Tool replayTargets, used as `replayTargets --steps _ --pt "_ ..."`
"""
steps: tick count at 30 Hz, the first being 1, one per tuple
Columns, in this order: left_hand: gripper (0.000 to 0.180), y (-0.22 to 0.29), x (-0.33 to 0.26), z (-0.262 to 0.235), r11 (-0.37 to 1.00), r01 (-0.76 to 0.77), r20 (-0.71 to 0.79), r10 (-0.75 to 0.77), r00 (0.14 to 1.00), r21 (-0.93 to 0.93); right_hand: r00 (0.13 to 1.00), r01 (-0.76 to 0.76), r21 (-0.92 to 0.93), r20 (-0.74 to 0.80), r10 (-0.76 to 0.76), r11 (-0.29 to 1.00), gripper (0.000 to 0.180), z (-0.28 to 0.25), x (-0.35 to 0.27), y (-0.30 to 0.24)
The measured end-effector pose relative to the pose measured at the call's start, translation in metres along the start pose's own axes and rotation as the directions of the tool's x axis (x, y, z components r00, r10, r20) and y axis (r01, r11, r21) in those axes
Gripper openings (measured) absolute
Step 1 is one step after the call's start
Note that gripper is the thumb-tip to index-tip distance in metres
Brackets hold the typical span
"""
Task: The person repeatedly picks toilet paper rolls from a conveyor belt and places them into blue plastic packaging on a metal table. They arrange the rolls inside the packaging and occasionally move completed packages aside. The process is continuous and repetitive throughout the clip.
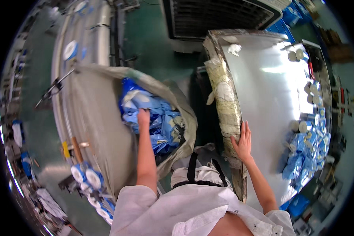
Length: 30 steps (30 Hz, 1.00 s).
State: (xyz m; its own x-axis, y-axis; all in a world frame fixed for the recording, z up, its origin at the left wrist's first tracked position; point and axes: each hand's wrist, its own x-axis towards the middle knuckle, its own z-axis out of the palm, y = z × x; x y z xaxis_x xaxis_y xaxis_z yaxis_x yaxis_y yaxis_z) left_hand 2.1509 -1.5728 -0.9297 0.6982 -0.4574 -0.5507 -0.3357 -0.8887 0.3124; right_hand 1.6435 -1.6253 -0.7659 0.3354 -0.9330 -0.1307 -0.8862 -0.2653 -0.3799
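Observation:
My left hand (144,115) reaches down into a large open beige sack (189,122). Blue and white plastic packaging (163,120) lies crumpled inside, and the fingers are buried in it, so their grip is hidden. My right hand (243,142) rests flat with fingers stretched out on the near-left edge of a metal table (263,102). Beneath that palm runs the worn, tape-wrapped padding (226,102) of the table's edge. Nothing is held in the right hand.
Several white-and-blue rolls (305,126) and blue plastic wrappers (303,157) crowd the table's right side. A small white scrap (235,49) lies at its far end. To the left, a long machine bed (65,114) carries blue-and-white reels (94,179). A dark grilled unit (224,17) stands ahead.

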Motion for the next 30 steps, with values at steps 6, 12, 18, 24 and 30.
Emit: replayTargets --steps 6,12,18,24,30 --pt "0.041 -0.044 0.155 0.081 0.979 -0.203 -0.078 0.203 0.976 0.014 0.997 -0.073 -0.005 -0.002 0.073 0.997 0.089 0.002 0.001 0.003" --pt "0.043 -0.01 0.235 0.131 0.975 -0.175 0.057 0.169 0.984 0.14 0.998 -0.056 -0.011 -0.015 0.056 0.998 0.086 0.003 0.006 0.009" --pt "0.045 0.002 0.243 0.144 0.968 -0.2 0.075 0.19 0.979 0.153 0.99 -0.136 -0.001 0.027 0.135 0.991 0.082 0.006 0.005 0.008" --pt "0.048 -0.007 0.165 0.125 0.953 -0.29 0.063 0.285 0.956 0.089 0.997 -0.071 0.022 0.006 0.071 0.997 0.082 0.004 -0.003 0.009" --pt "0.052 0.001 0.058 0.059 0.946 -0.323 0.0 0.323 0.946 -0.027 0.984 -0.163 0.309 -0.024 0.179 0.937 0.062 0.005 -0.009 0.021"
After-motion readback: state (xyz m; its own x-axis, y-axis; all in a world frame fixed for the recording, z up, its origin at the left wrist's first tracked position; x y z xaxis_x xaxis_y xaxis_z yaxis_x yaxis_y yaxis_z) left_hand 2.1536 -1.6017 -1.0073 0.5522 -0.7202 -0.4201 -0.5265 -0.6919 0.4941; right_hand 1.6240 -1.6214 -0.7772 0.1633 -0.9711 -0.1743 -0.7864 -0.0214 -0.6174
